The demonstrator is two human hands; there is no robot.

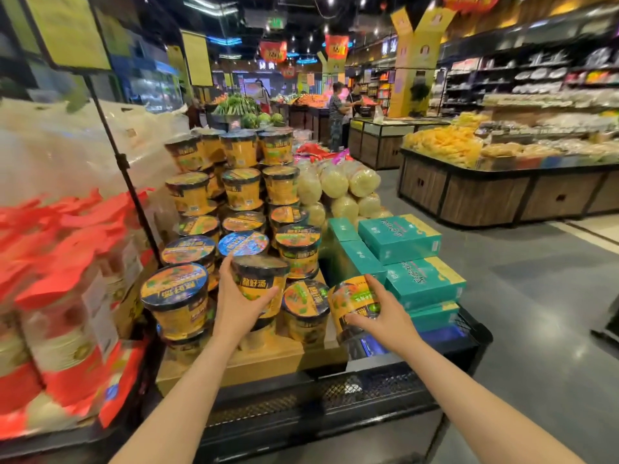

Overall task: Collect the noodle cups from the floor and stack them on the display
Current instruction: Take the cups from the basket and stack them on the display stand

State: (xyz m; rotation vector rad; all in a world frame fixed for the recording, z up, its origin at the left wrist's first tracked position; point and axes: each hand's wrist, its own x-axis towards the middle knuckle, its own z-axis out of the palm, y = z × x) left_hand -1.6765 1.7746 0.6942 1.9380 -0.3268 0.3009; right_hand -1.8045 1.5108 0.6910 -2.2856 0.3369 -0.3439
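Two hands [239,296] [385,316] grip yellow noodle cups [259,279] labelled "鮮好汤".

Your left hand [236,304] grips an upright noodle cup [260,283] at the front of the stacked display [234,195], just above the cups on the cardboard base [268,360]. Your right hand [382,316] holds a second cup [355,304], tilted on its side, just beside the teal boxes [402,259]. Red-handled bags [67,246] crowd your left.

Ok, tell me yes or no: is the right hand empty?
No: the right hand grips a tilted noodle cup beside the teal boxes, while the left hand holds an upright cup.
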